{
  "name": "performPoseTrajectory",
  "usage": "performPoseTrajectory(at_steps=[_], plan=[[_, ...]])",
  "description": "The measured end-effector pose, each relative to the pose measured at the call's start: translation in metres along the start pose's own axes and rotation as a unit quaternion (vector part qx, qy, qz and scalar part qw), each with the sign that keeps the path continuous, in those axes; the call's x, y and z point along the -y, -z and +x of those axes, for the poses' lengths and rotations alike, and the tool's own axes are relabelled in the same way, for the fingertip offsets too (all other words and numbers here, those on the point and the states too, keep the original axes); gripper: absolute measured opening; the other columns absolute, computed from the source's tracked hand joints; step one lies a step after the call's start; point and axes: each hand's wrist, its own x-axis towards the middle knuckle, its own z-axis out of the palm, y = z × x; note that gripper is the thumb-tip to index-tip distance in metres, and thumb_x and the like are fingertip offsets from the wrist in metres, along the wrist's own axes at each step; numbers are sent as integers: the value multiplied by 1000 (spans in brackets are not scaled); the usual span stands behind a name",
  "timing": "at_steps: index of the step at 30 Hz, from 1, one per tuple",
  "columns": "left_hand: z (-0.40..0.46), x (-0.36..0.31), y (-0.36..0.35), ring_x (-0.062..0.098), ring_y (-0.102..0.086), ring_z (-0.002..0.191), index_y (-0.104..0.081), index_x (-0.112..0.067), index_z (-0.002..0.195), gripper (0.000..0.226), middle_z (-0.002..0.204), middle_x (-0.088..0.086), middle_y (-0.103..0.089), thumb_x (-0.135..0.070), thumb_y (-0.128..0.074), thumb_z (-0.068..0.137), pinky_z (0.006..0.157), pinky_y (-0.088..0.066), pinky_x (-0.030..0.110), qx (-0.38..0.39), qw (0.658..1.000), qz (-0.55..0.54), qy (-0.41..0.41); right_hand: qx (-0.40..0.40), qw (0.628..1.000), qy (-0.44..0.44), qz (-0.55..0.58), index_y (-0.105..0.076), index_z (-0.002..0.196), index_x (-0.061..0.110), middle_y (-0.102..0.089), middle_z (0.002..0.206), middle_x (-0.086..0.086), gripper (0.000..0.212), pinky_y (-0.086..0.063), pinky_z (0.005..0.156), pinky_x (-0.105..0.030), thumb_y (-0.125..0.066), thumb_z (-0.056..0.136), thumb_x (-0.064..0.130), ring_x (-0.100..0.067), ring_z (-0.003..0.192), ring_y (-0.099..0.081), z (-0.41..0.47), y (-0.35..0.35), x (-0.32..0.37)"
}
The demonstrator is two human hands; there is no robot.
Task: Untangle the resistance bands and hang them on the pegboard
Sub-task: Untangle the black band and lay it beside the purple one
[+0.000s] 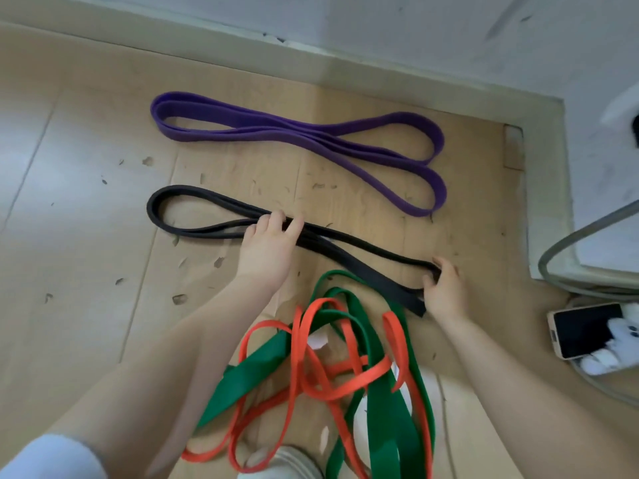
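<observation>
A purple band (297,136) lies folded flat on the cardboard near the wall. Below it a black band (193,229) lies stretched out in a long folded loop. My left hand (268,250) presses on the black band's middle with its fingers spread. My right hand (444,292) pinches the black band's right end. Nearer to me, a green band (387,420) and an orange band (301,350) lie tangled together in a heap. No pegboard is in view.
A flattened cardboard sheet (345,202) covers the wooden floor (69,202). A white wall and baseboard (345,67) run along the top and right. A phone (584,328) and grey cable (553,257) lie at the right. My shoe (290,461) shows at the bottom.
</observation>
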Motion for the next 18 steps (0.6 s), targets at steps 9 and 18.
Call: performPoseTrajectory(at_steps=[9,18], plan=[[6,1,10,34,-48,108,-45,-7,123,39,127,15,-45,2,-48,86,81,-42,40,13,999,36,-21,-54,994,-13,97,-59,116,16,-62,113,-7,24,-52,92,-46,-50,94,15,-26,102,-61,46,30,21],[13,-5,9,37,-46,109,-40,-7,134,48,121,18,-46,1,-47,87,87,-38,42,7,998,60,1,-16,998,4,59,-51,118,12,-58,112,-6,30,-46,75,-31,-51,94,29,-22,96,-58,23,27,17]])
